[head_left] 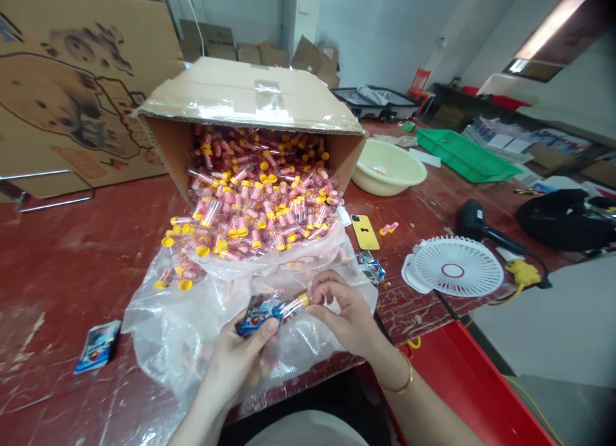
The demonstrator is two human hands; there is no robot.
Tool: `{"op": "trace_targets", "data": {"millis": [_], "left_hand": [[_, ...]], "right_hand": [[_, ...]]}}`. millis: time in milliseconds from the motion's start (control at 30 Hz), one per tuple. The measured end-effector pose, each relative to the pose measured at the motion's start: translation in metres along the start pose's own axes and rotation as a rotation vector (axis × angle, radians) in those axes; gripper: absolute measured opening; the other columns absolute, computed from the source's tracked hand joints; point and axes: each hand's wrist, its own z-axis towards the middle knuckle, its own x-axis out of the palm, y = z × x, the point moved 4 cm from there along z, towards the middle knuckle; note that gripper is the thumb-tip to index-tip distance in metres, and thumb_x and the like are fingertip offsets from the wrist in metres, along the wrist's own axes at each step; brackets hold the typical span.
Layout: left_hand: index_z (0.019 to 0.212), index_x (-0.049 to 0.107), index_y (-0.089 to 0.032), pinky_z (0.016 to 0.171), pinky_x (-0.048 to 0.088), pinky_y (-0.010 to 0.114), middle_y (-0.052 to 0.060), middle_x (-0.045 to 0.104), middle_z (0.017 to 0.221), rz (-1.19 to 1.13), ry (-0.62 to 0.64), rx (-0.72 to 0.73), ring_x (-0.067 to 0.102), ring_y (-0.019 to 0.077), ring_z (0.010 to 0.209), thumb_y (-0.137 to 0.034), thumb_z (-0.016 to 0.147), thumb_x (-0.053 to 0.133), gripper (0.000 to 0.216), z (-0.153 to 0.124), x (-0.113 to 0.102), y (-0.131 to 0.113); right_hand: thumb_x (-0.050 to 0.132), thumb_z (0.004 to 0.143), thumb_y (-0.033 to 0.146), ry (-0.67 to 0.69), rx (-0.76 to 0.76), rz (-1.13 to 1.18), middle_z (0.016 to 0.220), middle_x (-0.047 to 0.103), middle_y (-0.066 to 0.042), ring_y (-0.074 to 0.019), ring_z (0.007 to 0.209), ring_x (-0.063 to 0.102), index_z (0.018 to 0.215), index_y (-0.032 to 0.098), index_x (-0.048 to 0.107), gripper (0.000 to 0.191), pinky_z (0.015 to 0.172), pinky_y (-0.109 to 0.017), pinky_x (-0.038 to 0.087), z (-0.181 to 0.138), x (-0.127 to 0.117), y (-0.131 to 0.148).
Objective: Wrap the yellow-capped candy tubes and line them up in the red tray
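Note:
My left hand (238, 359) is closed on a small clear tube with a blue printed label sleeve (260, 312) around it. My right hand (344, 314) pinches the same tube's yellow-capped end (302, 300). Both hands hover over a crumpled clear plastic bag (192, 324) on the red table. Behind it a cardboard box (250, 96) lies on its side, spilling several yellow-capped tubes of pink candy (255, 196) onto the bag.
A blue label (99, 346) lies at the left; more labels (371, 266) sit by a yellow phone (364, 231). A cream basin (387, 167), green tray (464, 154), white fan (455, 266) and black dryer (484, 224) stand to the right. A red edge (462, 382) is near me.

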Motion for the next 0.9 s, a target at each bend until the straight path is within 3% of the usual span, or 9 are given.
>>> {"op": "trace_targets", "data": {"millis": [300,467,567,700,900], "left_hand": [[0.054,0.060,-0.015,0.038,0.035,0.018,-0.002,0.059,0.050,0.129,-0.043,0.034,0.044,0.0070,0.037,-0.042,0.064,0.075,0.032,0.006,-0.017,-0.010],[0.061,0.062,-0.017,0.038,0.037,0.020,-0.001,0.060,0.053,0.134,0.090,0.029,0.046,0.0096,0.039,-0.041,0.065,0.074,0.027,0.009,-0.014,-0.005],[0.060,0.062,-0.017,0.037,0.036,0.020,-0.002,0.059,0.052,0.130,0.085,0.032,0.045,0.0094,0.039,-0.041,0.066,0.074,0.027,0.007,-0.013,-0.005],[0.057,0.060,-0.017,0.034,0.035,0.019,-0.002,0.058,0.052,0.141,0.072,-0.017,0.044,0.0081,0.035,-0.044,0.067,0.071,0.032,0.003,-0.008,-0.007],[0.074,0.066,-0.017,0.032,0.028,0.019,-0.001,0.060,0.050,0.157,0.207,-0.087,0.046,0.0099,0.035,-0.047,0.071,0.066,0.030,-0.003,0.014,-0.012]], "right_hand": [[0.068,0.077,0.025,0.007,0.006,-0.041,0.083,0.053,-0.002,-0.0157,0.079,0.052,0.071,0.020,0.057,0.013,0.070,-0.030,0.042,0.001,-0.027,-0.002],[0.070,0.075,0.026,0.009,-0.022,-0.061,0.083,0.055,-0.002,-0.0165,0.080,0.054,0.072,0.021,0.060,0.012,0.068,-0.031,0.044,0.004,-0.031,0.005],[0.069,0.076,0.025,0.022,-0.036,-0.008,0.077,0.058,-0.001,-0.0156,0.075,0.056,0.072,0.021,0.058,0.012,0.065,-0.030,0.046,0.003,-0.031,0.006],[0.070,0.075,0.023,0.022,0.097,0.154,0.073,0.062,0.001,-0.0108,0.059,0.055,0.078,0.021,0.056,0.015,0.054,-0.026,0.047,0.001,-0.030,-0.003],[0.072,0.072,0.023,0.060,0.219,0.360,0.076,0.060,0.003,-0.0084,0.056,0.057,0.084,0.022,0.047,0.028,0.053,-0.024,0.050,-0.004,-0.015,-0.012]]}}
